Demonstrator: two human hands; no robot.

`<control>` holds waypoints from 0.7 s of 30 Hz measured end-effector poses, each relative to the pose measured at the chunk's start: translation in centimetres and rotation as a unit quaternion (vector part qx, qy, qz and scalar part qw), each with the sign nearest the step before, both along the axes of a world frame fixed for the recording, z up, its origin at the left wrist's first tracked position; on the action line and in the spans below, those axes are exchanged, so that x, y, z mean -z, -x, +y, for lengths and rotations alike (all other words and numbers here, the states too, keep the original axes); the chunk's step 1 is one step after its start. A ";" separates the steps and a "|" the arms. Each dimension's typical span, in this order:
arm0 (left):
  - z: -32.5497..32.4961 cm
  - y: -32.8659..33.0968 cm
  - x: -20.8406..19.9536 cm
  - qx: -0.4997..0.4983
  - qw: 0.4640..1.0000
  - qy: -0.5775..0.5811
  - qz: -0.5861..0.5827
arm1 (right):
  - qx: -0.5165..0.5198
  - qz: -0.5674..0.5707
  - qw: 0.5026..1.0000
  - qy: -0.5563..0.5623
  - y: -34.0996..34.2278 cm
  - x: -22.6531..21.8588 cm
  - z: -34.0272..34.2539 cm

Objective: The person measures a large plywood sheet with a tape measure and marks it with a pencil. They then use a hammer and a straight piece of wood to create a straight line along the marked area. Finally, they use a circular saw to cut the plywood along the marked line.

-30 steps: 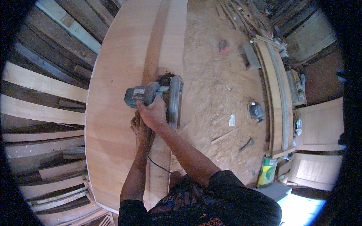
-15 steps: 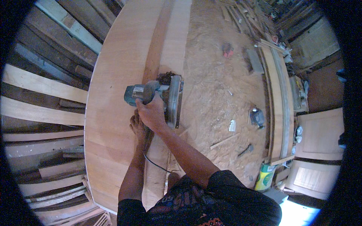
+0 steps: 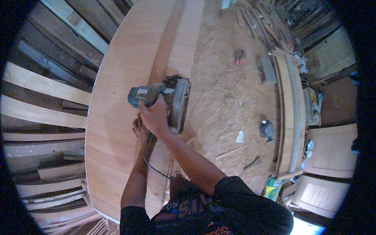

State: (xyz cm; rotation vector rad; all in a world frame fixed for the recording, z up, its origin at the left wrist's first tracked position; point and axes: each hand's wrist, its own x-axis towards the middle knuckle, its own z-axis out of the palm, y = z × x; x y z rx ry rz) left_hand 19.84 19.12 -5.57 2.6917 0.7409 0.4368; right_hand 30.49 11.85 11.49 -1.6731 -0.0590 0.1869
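A circular saw (image 3: 179,103) with a teal motor housing and a grey blade guard sits on a wide plywood sheet (image 3: 113,66), close to its right edge. My right hand (image 3: 155,117) is closed around the saw's rear handle. Just left of and behind it, my left hand (image 3: 140,130) rests low with fingers spread, beside a long reddish-brown wood strip (image 3: 161,55) on the sheet. Part of the left palm is hidden by the right hand and saw. A dark power cord (image 3: 156,169) trails back from the saw toward my body. The blade itself is out of sight.
Boards (image 3: 43,113) lie stacked along the left. On the dusty floor (image 3: 219,98) to the right are a red-and-dark object (image 3: 240,57), a dark blue object (image 3: 266,130), a dark tool (image 3: 252,162) and a thin stick (image 3: 231,152). A green-and-yellow container (image 3: 271,188) stands at lower right.
The saw, with my right hand on it, has slid slightly forward along the plywood. My left hand stays beside it. The whole view has shifted a little.
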 end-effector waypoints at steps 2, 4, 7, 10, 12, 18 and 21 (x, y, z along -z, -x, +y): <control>0.1 -0.4 -0.2 -0.001 1.000 -0.018 0.010 | 0.016 -0.051 0.998 0.025 -0.3 0.3 0.1; 0.1 -0.7 -0.5 0.000 1.000 -0.017 0.005 | 0.016 -0.064 0.998 0.015 -0.6 0.4 0.2; 0.0 -1.0 -0.9 0.017 0.998 0.025 -0.054 | 0.000 -0.017 1.000 -0.009 -1.0 0.2 0.2; -0.3 -1.7 -1.8 0.020 0.998 0.035 -0.047 | -0.011 0.018 1.000 -0.019 -1.2 -0.2 0.1; -0.5 -2.2 -2.8 0.020 0.999 0.032 -0.026 | 0.005 -0.017 1.000 0.008 -1.3 -0.4 0.1; -0.9 -2.9 -6.1 0.037 0.996 0.078 0.014 | 0.009 -0.060 0.998 -0.031 -2.5 -0.6 0.0; -0.8 -3.3 -6.2 0.054 0.996 0.065 0.017 | 0.008 -0.041 0.999 0.012 -3.0 -0.8 -0.3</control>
